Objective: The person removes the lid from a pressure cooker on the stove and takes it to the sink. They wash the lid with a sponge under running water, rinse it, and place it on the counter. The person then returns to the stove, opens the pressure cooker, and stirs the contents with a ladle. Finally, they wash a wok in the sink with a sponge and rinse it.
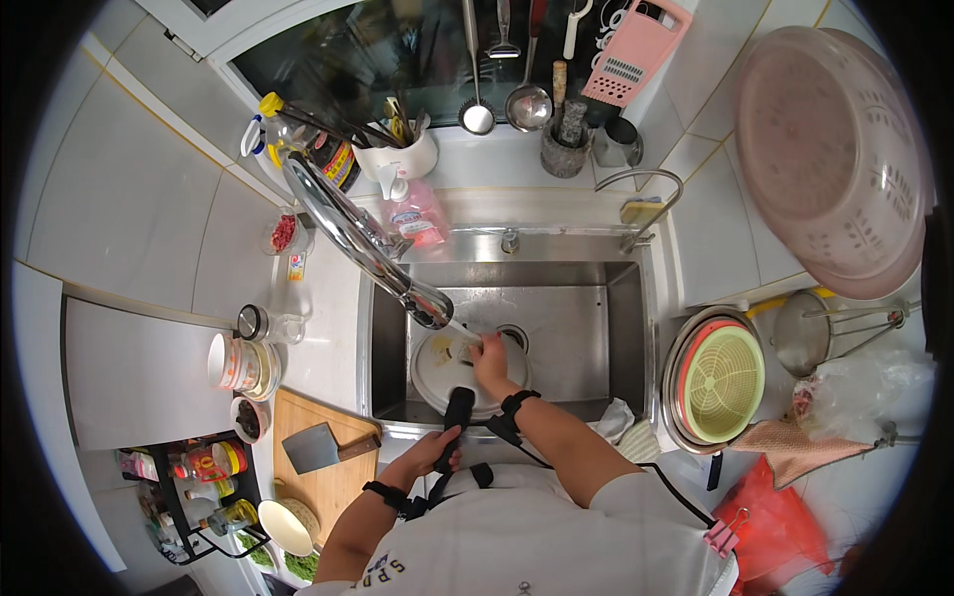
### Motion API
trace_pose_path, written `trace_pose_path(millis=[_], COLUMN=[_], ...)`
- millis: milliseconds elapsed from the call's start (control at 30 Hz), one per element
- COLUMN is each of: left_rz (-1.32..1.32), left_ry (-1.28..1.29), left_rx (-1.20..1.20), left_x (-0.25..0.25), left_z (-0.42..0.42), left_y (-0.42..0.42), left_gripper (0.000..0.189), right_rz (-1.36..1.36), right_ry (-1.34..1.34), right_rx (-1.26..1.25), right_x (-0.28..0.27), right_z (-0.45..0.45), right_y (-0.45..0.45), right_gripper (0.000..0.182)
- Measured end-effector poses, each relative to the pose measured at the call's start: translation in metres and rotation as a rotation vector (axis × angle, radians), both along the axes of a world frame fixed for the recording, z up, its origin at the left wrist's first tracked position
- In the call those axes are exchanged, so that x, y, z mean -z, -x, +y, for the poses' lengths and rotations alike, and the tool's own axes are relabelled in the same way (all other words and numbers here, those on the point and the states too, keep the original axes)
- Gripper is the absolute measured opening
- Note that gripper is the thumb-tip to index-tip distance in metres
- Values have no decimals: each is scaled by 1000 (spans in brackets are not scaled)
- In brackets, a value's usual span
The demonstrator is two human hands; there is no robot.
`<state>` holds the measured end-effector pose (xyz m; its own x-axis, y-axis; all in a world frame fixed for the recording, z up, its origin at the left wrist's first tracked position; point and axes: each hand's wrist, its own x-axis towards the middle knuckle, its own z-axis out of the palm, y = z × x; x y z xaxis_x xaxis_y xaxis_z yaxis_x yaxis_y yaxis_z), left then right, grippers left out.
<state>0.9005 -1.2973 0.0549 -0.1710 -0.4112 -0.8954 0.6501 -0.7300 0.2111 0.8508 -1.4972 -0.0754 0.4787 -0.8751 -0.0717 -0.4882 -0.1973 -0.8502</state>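
A pale round pan [432,380] sits in the stainless steel sink [566,350], with yellowish-brown residue on its inner surface. My left hand [436,451] grips its black handle [460,406] at the sink's front edge. Over the pan, my right hand [490,361] has its fingers bent down near the surface. A small thing may be under those fingertips, but I cannot make it out. The chrome faucet [358,246] reaches in from the left, and water runs from its head onto the pan beside my right hand. Part of the drain [514,335] shows behind the pan.
A cleaver [311,448] lies on a wooden cutting board [291,417] at left. Nested basins and a green colander [723,384] stand right of the sink. Pink dish soap [417,212] stands behind it. A thin second tap [663,179] curves over the back right corner.
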Motion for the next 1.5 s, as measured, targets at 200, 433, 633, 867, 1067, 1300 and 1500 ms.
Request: trace_pose_path(millis=[200, 433, 633, 867, 1067, 1300, 1500], left_rz=[-14, -63, -217, -1158, -1341, -1585, -1673], left_ry=[-14, -17, -29, -74, -91, -81, -213], left_rx=[-44, -92, 47, 822, 986, 1052, 1086], left_x=[-3, 3, 27, 4, 15, 17, 22], left_z=[-2, 8, 18, -2, -18, -11, -1], left_y=[0, -1, -14, -16, -20, -32, -62], left_gripper=[37, 38, 53, 55, 49, 30, 28], right_rz=[21, 35, -276, -588, -603, -622, -616], right_ry=[59, -623, -1191, -1426, -1432, -1420, -1405], right_rx=[-84, 126, 468, 388, 446, 502, 556], right_x=[-1, -26, -3, -9, 9, 11, 1], right_z=[-18, -87, -74, -43, -35, -31, -32], right_y=[-2, 32, 84, 89, 84, 92, 90], right_gripper=[15, 17, 17, 16, 19, 17, 16])
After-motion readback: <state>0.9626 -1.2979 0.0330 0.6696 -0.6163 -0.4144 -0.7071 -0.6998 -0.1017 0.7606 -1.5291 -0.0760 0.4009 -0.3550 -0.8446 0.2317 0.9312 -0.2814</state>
